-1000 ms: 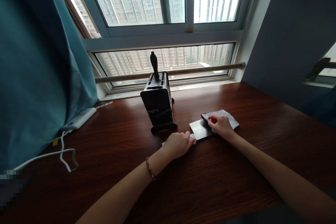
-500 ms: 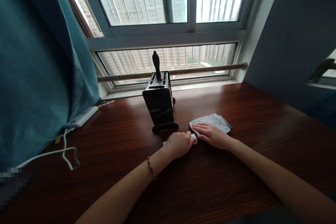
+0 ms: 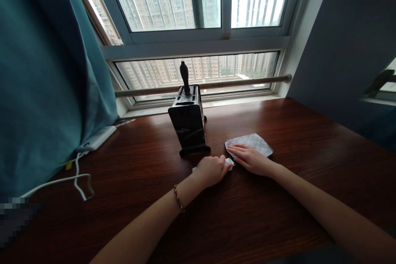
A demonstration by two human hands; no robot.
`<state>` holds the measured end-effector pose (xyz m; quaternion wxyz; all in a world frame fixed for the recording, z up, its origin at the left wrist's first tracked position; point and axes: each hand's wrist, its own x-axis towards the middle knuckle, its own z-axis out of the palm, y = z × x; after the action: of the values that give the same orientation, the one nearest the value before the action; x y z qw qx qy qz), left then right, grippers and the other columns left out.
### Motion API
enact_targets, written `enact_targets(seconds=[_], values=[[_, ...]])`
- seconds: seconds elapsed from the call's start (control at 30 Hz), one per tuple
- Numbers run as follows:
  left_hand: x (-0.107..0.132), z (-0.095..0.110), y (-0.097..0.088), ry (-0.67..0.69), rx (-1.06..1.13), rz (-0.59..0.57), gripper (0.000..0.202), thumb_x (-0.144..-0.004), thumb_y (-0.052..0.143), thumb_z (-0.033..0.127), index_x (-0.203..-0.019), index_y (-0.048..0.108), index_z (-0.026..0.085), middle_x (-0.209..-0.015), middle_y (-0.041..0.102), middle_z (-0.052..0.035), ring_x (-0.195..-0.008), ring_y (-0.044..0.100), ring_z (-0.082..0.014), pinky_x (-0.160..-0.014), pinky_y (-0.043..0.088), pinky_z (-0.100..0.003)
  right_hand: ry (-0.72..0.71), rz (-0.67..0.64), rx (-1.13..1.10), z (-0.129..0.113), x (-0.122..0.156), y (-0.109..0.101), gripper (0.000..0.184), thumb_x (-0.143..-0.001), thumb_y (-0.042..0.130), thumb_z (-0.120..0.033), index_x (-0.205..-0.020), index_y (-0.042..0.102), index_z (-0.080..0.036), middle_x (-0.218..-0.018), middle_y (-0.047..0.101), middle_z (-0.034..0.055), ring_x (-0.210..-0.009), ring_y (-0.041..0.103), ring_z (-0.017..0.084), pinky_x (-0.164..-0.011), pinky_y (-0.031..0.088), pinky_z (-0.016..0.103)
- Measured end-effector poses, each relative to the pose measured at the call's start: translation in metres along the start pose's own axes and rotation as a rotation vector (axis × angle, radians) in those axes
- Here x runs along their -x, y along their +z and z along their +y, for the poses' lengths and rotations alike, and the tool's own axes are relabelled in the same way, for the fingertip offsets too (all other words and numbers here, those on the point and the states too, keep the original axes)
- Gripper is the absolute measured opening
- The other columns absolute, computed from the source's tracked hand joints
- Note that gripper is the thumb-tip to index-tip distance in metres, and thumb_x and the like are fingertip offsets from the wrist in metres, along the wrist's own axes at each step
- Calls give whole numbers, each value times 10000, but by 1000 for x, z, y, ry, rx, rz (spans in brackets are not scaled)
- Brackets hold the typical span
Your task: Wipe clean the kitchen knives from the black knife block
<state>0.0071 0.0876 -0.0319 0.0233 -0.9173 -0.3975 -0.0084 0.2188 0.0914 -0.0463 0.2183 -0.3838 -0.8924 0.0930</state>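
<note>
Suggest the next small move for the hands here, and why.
Perhaps the right hand should slide the grey cloth gently away from the left hand: the right lies flat on the cloth, while the left grips the white handle close beside it.

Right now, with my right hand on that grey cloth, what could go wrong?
The grey cloth covers the metal blade that showed a second ago, so the right hand could press on an unseen edge. If the left hand turns or pulls the white handle, the cloth might slip. That hand is also close to the standing black block, so a sudden move could knock it.
</note>
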Motion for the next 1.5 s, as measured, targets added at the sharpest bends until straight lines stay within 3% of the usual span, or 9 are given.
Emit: enact_targets(seconds=[0.23,0.53,0.8,1.0,1.1,1.23,1.3,1.37,1.5], values=[[0,2,-4,-17,-2,-42,469,-919,184,474,-911,524,151,-798,638,-104,-694,633,-218,-592,470,-309,201,117,108,20,2,10,417,-887,354,-298,-1276,460,-190,-1261,522,87,-1182,451,220,-999,385,437],[0,2,-2,-22,-1,-37,479,-920,176,472,-936,524,144,-804,639,-112,-695,635,-223,-591,472,-311,94,23,28,5,1,8,441,-895,338,-284,-1334,373,-253,-1343,442,25,-1275,349,204,-1039,346,423],[-1,1,-3,-15,-5,-43,492,-918,158,480,-919,529,156,-780,631,-98,-679,633,-217,-575,471,-306,436,154,207,42,11,7,417,-840,372,-180,-1235,503,-176,-1258,524,86,-1199,450,223,-989,392,376],[-1,-1,-2,1,-5,-27,510,-917,129,490,-903,515,158,-766,634,-94,-665,635,-227,-552,465,-309,702,308,292,42,12,-17,339,-841,357,-231,-1022,640,-184,-893,681,121,-804,640,251,-721,489,361],[-1,-1,-2,5,-11,-19,515,-917,119,489,-905,513,158,-771,637,-98,-668,635,-233,-555,465,-316,577,354,129,28,9,-26,307,-797,419,-217,-1003,647,-221,-879,692,51,-762,637,195,-711,482,296],[0,0,-2,2,-12,-8,502,-918,127,483,-908,510,159,-774,640,-92,-665,636,-232,-550,464,-312,169,105,-132,4,3,-27,355,-717,446,-124,-972,662,-243,-954,681,-22,-841,622,139,-773,468,239],[0,1,-2,4,-14,-2,495,-919,129,479,-905,508,160,-771,642,-89,-657,635,-233,-542,463,-312,76,18,-124,-3,2,-25,344,-701,448,-109,-915,681,-245,-972,676,-30,-880,613,136,-813,452,238],[0,1,-2,8,-21,-2,492,-920,132,476,-899,508,160,-767,642,-89,-655,635,-237,-541,464,-316,122,-1,-33,-5,2,-24,305,-720,437,-124,-842,692,-239,-947,681,-21,-856,615,140,-802,446,246],[-1,1,-2,6,-33,-11,485,-918,148,480,-887,511,160,-761,643,-90,-656,637,-236,-547,468,-318,445,30,320,1,4,-29,273,-759,410,-185,-685,673,-196,-792,683,45,-730,608,178,-670,417,281]])
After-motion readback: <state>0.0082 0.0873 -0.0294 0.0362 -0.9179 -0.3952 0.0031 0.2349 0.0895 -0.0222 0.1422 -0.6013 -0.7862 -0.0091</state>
